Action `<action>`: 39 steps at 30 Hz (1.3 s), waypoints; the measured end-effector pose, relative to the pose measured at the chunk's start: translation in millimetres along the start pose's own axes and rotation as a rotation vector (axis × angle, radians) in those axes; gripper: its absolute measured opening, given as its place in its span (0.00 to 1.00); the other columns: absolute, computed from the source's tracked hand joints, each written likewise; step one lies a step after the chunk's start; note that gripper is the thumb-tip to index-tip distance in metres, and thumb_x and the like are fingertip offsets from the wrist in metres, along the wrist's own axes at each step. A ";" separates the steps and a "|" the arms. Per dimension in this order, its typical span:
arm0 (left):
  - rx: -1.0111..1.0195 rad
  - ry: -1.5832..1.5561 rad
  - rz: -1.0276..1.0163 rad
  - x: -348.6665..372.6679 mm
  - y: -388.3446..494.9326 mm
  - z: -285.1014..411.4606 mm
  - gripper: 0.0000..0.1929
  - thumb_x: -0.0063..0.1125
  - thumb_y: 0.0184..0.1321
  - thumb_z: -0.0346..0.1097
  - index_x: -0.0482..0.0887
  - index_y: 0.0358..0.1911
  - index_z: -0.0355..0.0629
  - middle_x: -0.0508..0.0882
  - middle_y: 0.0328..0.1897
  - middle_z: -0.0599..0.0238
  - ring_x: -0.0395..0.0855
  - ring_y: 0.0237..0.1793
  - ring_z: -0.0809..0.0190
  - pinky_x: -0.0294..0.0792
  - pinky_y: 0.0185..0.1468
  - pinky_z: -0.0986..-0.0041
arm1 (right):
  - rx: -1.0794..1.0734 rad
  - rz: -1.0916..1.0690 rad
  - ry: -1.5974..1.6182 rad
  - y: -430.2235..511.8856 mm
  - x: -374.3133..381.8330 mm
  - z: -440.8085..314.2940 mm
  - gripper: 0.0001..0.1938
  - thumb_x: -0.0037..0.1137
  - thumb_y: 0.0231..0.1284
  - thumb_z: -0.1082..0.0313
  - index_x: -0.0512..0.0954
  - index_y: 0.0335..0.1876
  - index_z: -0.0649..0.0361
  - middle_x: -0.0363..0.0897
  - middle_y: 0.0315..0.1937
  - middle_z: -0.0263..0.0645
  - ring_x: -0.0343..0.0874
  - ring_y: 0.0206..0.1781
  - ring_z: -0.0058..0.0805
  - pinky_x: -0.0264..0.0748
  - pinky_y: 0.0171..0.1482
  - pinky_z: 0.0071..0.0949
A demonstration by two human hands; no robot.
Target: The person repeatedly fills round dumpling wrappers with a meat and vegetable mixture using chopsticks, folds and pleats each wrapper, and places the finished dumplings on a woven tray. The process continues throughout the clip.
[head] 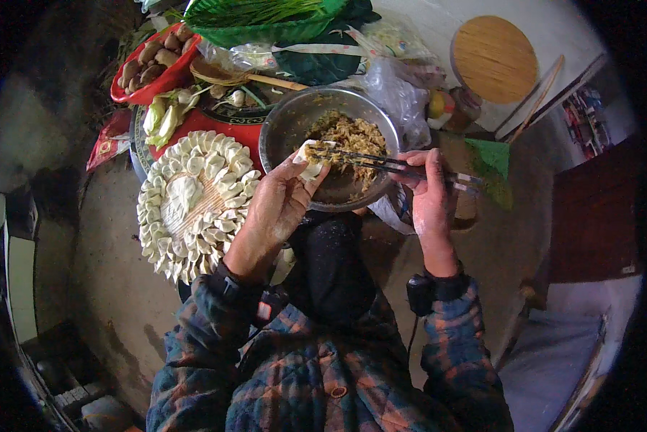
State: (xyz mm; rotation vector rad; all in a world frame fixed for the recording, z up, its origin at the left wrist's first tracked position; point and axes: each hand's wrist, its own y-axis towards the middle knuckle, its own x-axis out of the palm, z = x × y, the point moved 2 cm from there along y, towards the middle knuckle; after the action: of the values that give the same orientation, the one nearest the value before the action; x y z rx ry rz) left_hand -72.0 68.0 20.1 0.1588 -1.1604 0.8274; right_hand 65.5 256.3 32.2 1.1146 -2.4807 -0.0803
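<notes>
My left hand holds a dough wrapper over the near left rim of a steel bowl. A dab of filling lies on the wrapper. In my right hand is a pair of dark chopsticks, their tips at that dab. Brownish minced filling is heaped in the bowl. Left of the bowl, several folded dumplings ring a round ridged tray. A stack of pale wrappers lies in the middle of this ring.
Behind the dumplings are a red basin of brown root vegetables, leafy vegetables and garlic. A green basket holds long green stalks. Jars and a plastic bag flank the bowl; a round wooden board leans farther right.
</notes>
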 end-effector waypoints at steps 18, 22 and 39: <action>0.041 -0.033 -0.088 -4.5 -0.7 0.5 0.21 0.45 0.69 0.23 0.65 0.64 0.25 0.75 0.65 0.48 0.76 0.64 0.54 0.70 0.70 0.64 | -0.168 0.053 -0.014 -0.5 5.2 8.3 0.18 0.45 0.77 0.55 0.75 0.39 0.64 0.79 0.45 0.45 0.82 0.49 0.33 0.86 0.46 0.34; 0.017 0.048 -0.047 -9.4 -1.7 6.6 0.21 0.44 0.70 0.26 0.66 0.65 0.27 0.77 0.64 0.49 0.79 0.61 0.56 0.73 0.66 0.69 | -0.325 -0.094 -0.410 9.0 -1.3 10.1 0.10 0.48 0.75 0.68 0.76 0.41 0.67 0.80 0.41 0.40 0.81 0.45 0.26 0.84 0.47 0.28; -0.031 0.045 -0.086 -10.9 -27.4 -1.3 0.23 0.43 0.66 0.18 0.62 0.65 0.24 0.73 0.66 0.44 0.73 0.67 0.49 0.70 0.71 0.64 | 0.292 0.008 -0.490 -2.5 -53.4 41.2 0.15 0.68 0.60 0.54 0.77 0.38 0.57 0.73 0.26 0.24 0.65 0.23 0.10 0.60 0.25 0.14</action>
State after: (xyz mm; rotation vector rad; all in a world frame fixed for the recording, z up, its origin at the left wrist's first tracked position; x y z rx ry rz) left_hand -54.9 44.0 18.2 0.1623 -1.1162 0.7335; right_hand 82.6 288.6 -24.6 1.3309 -3.0058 0.0148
